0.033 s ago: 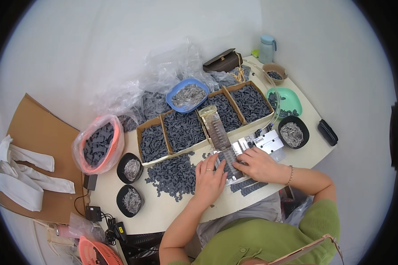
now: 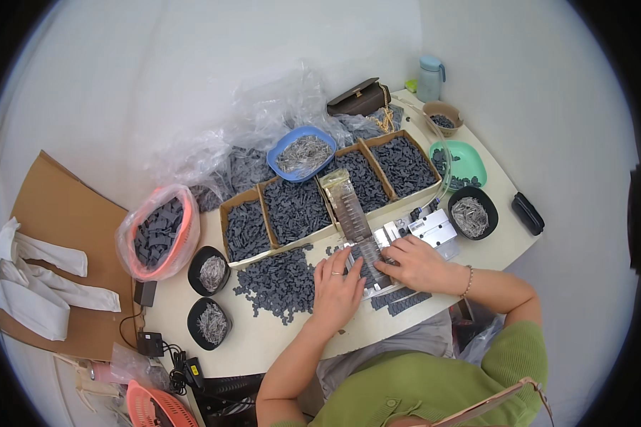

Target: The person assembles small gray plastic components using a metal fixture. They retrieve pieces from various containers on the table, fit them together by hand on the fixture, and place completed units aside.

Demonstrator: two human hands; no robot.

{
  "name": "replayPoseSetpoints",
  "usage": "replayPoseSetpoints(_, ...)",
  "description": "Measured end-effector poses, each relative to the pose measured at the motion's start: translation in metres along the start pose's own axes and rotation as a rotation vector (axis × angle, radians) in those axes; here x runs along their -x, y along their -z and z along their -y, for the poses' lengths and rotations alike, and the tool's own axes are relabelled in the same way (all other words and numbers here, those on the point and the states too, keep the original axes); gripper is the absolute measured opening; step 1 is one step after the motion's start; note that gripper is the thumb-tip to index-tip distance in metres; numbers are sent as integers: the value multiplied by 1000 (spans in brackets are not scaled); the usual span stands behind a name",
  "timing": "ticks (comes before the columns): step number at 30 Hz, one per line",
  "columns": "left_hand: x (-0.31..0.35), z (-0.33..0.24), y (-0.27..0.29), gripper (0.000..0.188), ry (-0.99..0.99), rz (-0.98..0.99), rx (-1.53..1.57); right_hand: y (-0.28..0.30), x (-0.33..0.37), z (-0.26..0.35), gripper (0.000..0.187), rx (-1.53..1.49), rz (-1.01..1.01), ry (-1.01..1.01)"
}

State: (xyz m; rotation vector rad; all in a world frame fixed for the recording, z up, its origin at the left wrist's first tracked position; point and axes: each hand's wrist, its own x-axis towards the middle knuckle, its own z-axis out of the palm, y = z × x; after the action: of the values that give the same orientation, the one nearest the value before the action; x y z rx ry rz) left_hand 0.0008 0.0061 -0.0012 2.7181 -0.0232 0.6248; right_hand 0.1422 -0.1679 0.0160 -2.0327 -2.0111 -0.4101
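Two-handed work just right of centre: flanking strip (image 2: 355, 225) closely with left hand (image 2: 337, 290) and right hand (image 2: 421, 266), probably to steady it; can't tell if pinching anything.

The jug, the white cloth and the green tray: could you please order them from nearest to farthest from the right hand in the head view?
From the right hand:
1. Green tray: ahead, right.
2. Jug: ahead, at the table's far corner.
3. White cloth: far left, on cardboard.

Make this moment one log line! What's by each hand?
left hand: at fixture | right hand: at fixture's other side | grey parts: heaped left of left hand
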Motion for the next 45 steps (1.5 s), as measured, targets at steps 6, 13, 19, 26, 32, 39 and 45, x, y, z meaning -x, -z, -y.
replayPoseSetpoints(6,1,5,3,31,-70,-28,44,5,-9,-20,32,-20,7,142)
replayPoseSetpoints(13,10,-12,-1,38,-119,62,-187,-13,-27,-18,12,-310,127,-60)
replayPoseSetpoints(19,3,-7,-8,54,-46,90,-248,-7,-79,-57,12,-311,162,-145)
replayPoseSetpoints(26,-8,22,-2,38,89,-87,-105,-25,-156,-113,22,-371,-609,-399)
replayPoseSetpoints(32,-1,44,3,25,-26,-27,39,-11,-133,-84,28,-422,-337,-397)
replayPoseSetpoints(39,-2,37,4,17,51,-48,21,23,-27,0,23,13,-444,204)
replayPoseSetpoints(45,1,38,15,18,128,-121,-72,7,18,45,22,19,-211,130)
